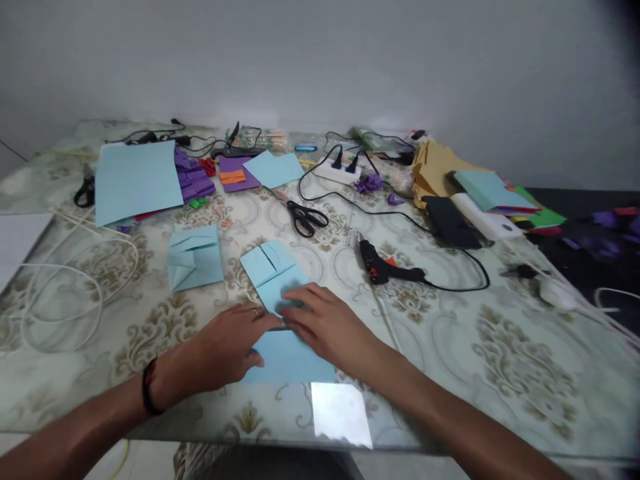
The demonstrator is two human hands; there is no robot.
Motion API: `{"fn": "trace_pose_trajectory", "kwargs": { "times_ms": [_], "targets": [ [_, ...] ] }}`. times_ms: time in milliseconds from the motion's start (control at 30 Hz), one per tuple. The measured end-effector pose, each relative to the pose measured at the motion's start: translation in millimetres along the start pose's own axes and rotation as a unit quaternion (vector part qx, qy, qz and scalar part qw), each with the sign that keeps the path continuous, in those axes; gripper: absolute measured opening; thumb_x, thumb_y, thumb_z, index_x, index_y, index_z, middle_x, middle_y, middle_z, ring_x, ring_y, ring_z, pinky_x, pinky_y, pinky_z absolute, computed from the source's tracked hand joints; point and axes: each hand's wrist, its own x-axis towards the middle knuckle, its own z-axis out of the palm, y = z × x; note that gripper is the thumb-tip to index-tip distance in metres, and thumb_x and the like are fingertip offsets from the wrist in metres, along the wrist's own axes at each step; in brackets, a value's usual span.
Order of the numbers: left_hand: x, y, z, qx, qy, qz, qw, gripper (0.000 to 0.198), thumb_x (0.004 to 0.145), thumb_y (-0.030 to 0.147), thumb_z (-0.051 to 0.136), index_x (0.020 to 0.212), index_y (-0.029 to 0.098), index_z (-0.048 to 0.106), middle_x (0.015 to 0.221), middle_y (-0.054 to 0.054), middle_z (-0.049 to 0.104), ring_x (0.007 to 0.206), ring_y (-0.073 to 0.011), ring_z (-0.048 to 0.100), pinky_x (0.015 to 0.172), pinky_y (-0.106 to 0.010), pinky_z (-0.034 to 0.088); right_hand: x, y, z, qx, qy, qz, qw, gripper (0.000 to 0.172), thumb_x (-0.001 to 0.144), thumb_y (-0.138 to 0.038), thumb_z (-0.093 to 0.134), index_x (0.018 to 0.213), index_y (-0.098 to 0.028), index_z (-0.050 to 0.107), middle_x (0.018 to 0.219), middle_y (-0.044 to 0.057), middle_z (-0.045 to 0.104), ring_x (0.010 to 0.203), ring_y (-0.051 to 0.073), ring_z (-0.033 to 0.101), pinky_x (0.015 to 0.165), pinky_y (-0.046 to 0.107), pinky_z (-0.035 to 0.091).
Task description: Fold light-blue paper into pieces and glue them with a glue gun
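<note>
A light blue sheet of paper (293, 357) lies flat on the table near the front edge. My left hand (225, 347) rests on its left upper part, index finger stretched along the top edge and thumb apart. Reaching in from the right, my right hand (325, 323) lies over the same edge with its fingers extended. Just beyond the fingertips sits a folded blue paper piece (270, 263) with a flap across its top, partly covered by the right hand. Another folded blue paper (195, 259) is to its left. Where the fingers meet, the paper edge is hidden.
Black-handled scissors (306, 219) lie beyond the folded pieces. A black glue gun (387, 265) with a cord rests to the right. Farther back are a white power strip (339, 173), blue sheets (137, 183) and purple crepe paper (193, 177). A white cable (100, 300) loops at left.
</note>
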Motion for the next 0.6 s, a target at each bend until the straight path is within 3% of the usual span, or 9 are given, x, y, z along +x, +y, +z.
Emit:
{"fn": "trace_pose_trajectory", "kwargs": {
  "times_ms": [167, 300, 333, 400, 500, 600],
  "targets": [
    [7, -14, -0.9, -0.048, 0.000, -0.034, 0.998, 0.034, 0.083, 0.015, 0.077, 0.114, 0.023, 0.066, 0.107, -0.004, 0.074, 0.098, -0.0244, 0.070, 0.084, -0.034, 0.053, 27, 28, 8, -0.033, -0.004, -0.028, 0.999, 0.031, 0.099, -0.017, 0.060, 0.127, -0.021, 0.071, 0.137, 0.014, 0.065, 0.125, 0.029, 0.059, 0.102, 0.050, 0.051],
    [17, -24, -12.9, -0.098, -0.011, -0.026, 0.995, 0.013, 0.090, 0.019, 0.071, 0.103, 0.020, 0.071, 0.096, -0.001, 0.076, 0.087, -0.0189, 0.070, 0.076, -0.027, 0.048, 47, 44, 3, -0.033, 0.061, 0.002, 0.998, 0.032, 0.097, -0.008, 0.058, 0.123, -0.018, 0.073, 0.135, 0.015, 0.068, 0.126, 0.029, 0.059, 0.106, 0.051, 0.049],
    [19, -26, -16.2, -0.098, -0.012, -0.028, 0.995, 0.005, 0.092, 0.019, 0.070, 0.097, 0.019, 0.071, 0.090, -0.001, 0.076, 0.082, -0.0178, 0.069, 0.073, -0.026, 0.046, 49, 43, 0, -0.019, 0.081, 0.016, 0.996, 0.031, 0.097, -0.008, 0.057, 0.122, -0.018, 0.073, 0.134, 0.015, 0.068, 0.126, 0.029, 0.059, 0.108, 0.051, 0.048],
    [22, -26, -21.0, -0.083, -0.017, -0.035, 0.996, 0.010, 0.096, 0.019, 0.066, 0.087, 0.017, 0.071, 0.081, 0.000, 0.074, 0.075, -0.0165, 0.067, 0.068, -0.026, 0.043, 46, 35, -5, 0.039, 0.110, 0.036, 0.993, 0.024, 0.099, -0.013, 0.057, 0.116, -0.017, 0.073, 0.125, 0.013, 0.072, 0.117, 0.025, 0.064, 0.105, 0.045, 0.051],
    [25, -23, -20.6, -0.052, -0.016, -0.026, 0.998, 0.020, 0.099, 0.019, 0.061, 0.082, 0.017, 0.071, 0.079, -0.001, 0.074, 0.074, -0.0172, 0.067, 0.069, -0.028, 0.042, 30, 16, -10, 0.116, 0.056, 0.051, 0.990, 0.013, 0.097, -0.017, 0.062, 0.103, -0.018, 0.074, 0.102, 0.006, 0.077, 0.097, 0.021, 0.070, 0.089, 0.034, 0.057],
    [26, -16, -12.2, -0.028, 0.018, -0.008, 0.999, 0.022, 0.100, 0.018, 0.056, 0.084, 0.017, 0.072, 0.082, -0.003, 0.075, 0.078, -0.0194, 0.068, 0.071, -0.030, 0.044, 14, 0, -6, 0.139, 0.029, 0.076, 0.987, 0.009, 0.094, -0.016, 0.067, 0.095, -0.020, 0.075, 0.094, 0.003, 0.078, 0.089, 0.019, 0.073, 0.083, 0.030, 0.056]
  ]
}}
